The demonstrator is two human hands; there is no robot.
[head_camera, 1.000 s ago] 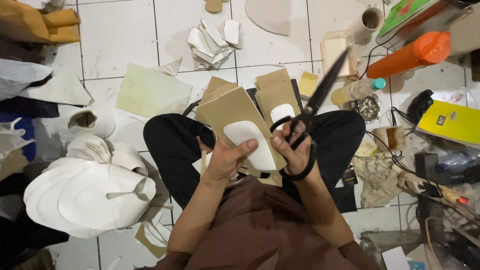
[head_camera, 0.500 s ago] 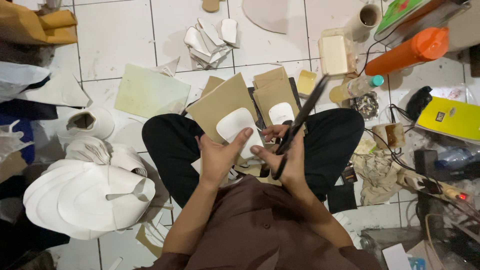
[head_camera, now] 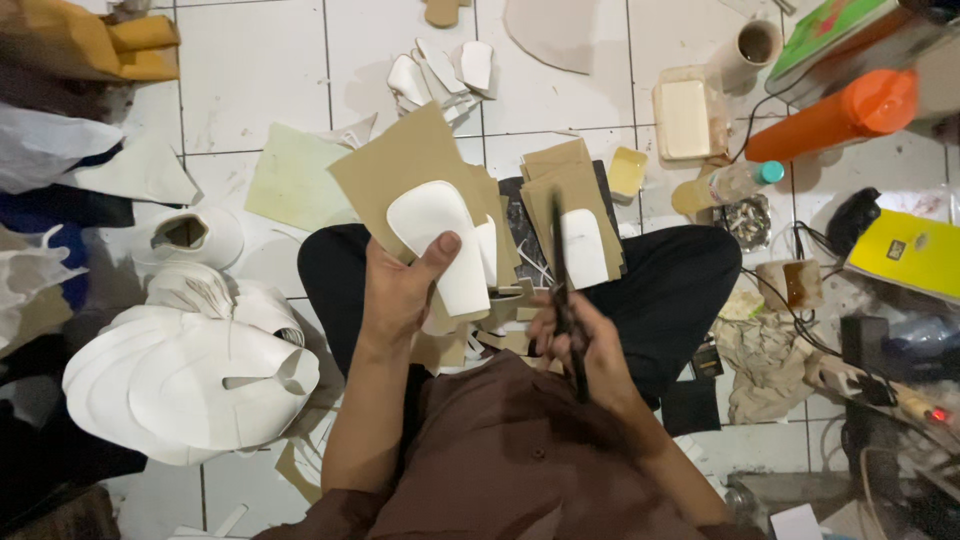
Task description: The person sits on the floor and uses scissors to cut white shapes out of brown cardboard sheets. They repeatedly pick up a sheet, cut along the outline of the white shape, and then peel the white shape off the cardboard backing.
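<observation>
Person is sitting cross-legged on a white tiled floor, working over the lap. Going largest to smallest:

Big heap of white curved cut sheets is lying at the person's left, looking like finished pieces already stacked. Next to it a white roll-like piece is sitting on the floor.

Tan brown cardboard sheet is being held up by the left hand; fingers are wrapping behind it, thumb is pressing on the front. A white rounded sole-shaped template is lying flat on that cardboard, pinned under the thumb. The outline is not cut out of this sheet yet, as far as I can judge, since the cardboard edges are still full and angular.

Second stack of tan cardboard pieces is resting on the right knee with another white sole-shaped piece on top, waiting.

Black-handled scissors are in the right hand; fingers are curling tight around the handles, blades are looking closed and pointing away, not touching the held cardboard.

Small white offcuts are piling up farther out; small cardboard scraps are gathering in the lap.

Judgement: many pieces done, this one just starting, at least one more queued.
</observation>
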